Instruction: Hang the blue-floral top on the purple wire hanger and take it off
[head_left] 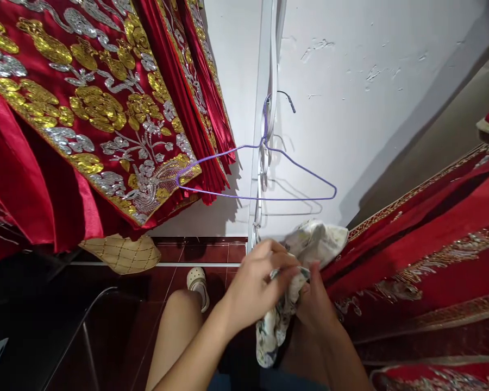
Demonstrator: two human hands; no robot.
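Note:
Both my hands grip a crumpled white cloth with a floral print [315, 241], low in the view. My left hand [256, 282] is closed on its upper middle, fingers bent over the fabric. Just to the right, my right hand [315, 304] pinches the same cloth, thumb upward. Part of the cloth spreads out beyond my fingers, and another part hangs down between my forearms. What kind of garment it is, I cannot tell. Above my hands a bare purple wire hanger [297, 199] hangs from a white strap [274, 65] by the wall.
Red garments with gold and silver embroidery [98, 108] hang at the left. More red embroidered clothing [432, 260] fills the right side. A black surface [32, 326] lies at lower left. One foot in a cream clog [196, 279] rests on the dark red tiled floor [215, 252].

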